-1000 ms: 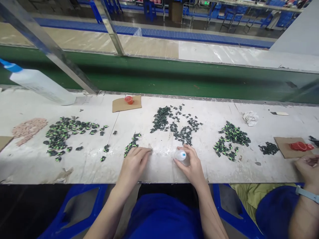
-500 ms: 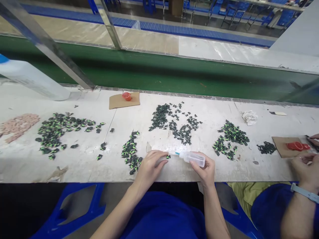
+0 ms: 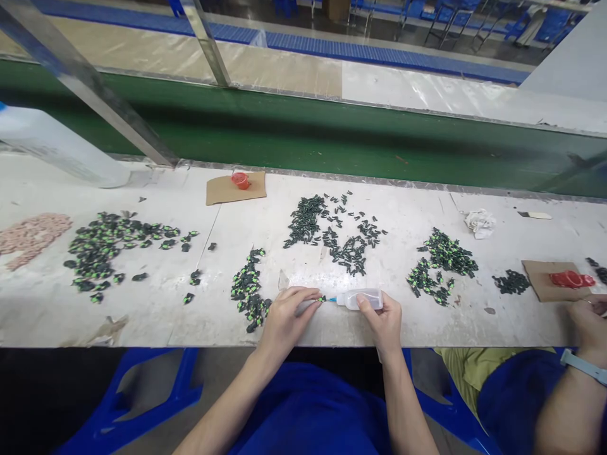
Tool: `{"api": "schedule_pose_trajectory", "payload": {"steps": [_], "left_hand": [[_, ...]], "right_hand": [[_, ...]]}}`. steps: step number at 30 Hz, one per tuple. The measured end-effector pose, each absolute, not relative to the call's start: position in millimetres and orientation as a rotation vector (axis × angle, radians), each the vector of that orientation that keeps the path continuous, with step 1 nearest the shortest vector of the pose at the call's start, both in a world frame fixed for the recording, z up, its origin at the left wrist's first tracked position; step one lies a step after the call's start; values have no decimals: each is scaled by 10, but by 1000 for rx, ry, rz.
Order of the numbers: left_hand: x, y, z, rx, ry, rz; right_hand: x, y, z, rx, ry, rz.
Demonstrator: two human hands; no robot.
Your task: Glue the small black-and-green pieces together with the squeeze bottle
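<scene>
My left hand [image 3: 287,313] rests on the white table [image 3: 156,316] near its front edge and pinches a small dark green part [image 3: 322,298] at the fingertips. My right hand [image 3: 383,318] grips a small clear squeeze bottle [image 3: 361,298] lying sideways, and its blue nozzle touches the part. A short row of dark-and-green parts [image 3: 249,289] lies just left of my left hand. A larger scatter of dark parts [image 3: 332,230] sits behind both hands.
More piles of parts lie at the left [image 3: 111,246] and right [image 3: 439,265], with a pink pile [image 3: 31,234] far left. Cardboard pieces hold red caps [image 3: 239,181] [image 3: 569,279]. A co-worker's hand [image 3: 590,322] works at the right edge. A green conveyor belt [image 3: 332,136] runs behind the table.
My right hand turned the bottle from upright to lying sideways and brought its nozzle left to the part. My left hand shifted right and now pinches that part.
</scene>
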State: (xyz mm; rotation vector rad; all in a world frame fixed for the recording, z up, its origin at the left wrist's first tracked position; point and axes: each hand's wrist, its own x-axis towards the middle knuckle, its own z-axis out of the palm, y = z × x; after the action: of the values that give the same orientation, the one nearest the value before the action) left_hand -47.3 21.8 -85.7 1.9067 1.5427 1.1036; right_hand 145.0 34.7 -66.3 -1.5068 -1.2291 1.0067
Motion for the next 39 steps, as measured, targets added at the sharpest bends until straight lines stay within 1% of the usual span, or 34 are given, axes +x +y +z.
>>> {"api": "schedule_pose_trajectory", "payload": {"steps": [39], "left_hand": [[-473, 232, -839, 1867, 1523, 1105]], "right_hand": [[1452, 342, -695, -1507, -1257, 1022]]}}
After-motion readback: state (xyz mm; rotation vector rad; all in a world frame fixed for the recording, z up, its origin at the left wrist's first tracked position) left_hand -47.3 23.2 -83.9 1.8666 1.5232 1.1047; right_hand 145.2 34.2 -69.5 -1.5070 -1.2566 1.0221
